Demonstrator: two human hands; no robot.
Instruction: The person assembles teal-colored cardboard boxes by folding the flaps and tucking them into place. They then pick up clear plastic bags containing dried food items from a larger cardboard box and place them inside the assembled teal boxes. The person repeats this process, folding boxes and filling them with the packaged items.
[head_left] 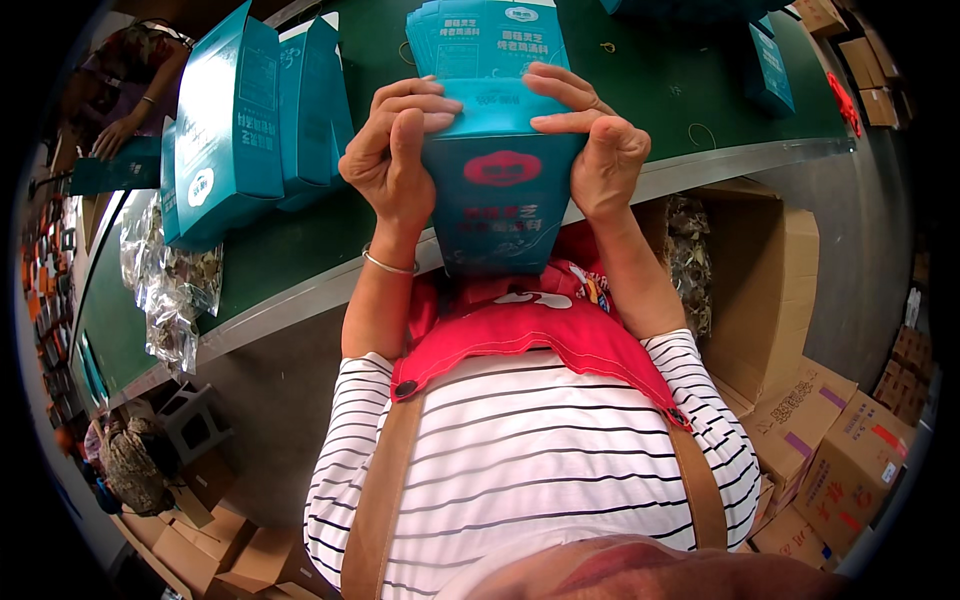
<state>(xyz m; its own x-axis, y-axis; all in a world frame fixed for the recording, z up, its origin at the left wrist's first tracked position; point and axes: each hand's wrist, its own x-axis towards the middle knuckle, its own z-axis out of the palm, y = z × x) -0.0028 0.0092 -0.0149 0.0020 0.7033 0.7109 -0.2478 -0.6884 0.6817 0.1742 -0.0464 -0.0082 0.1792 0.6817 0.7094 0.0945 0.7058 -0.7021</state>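
Note:
A teal carton [500, 210] stands at the edge of the green table, close against my red apron. Both hands grip it at the upper end, one on each side. The fingers of my left hand [398, 150] curl over the carton's top left edge, with the thumb raised. My right hand [600, 145] mirrors it on the right, fingertips lying on the top panel. The carton's top looks closed under my fingers; its base is partly hidden against the apron. Just beyond it lies a fanned stack of flat teal cartons [475, 40].
More teal boxes [235, 130] stand at the left beside clear bags of dried goods [165, 270]. Another teal box [770, 70] sits far right. An open brown carton [765, 290] is below the table edge at right. Another person's hand [118, 135] works at far left.

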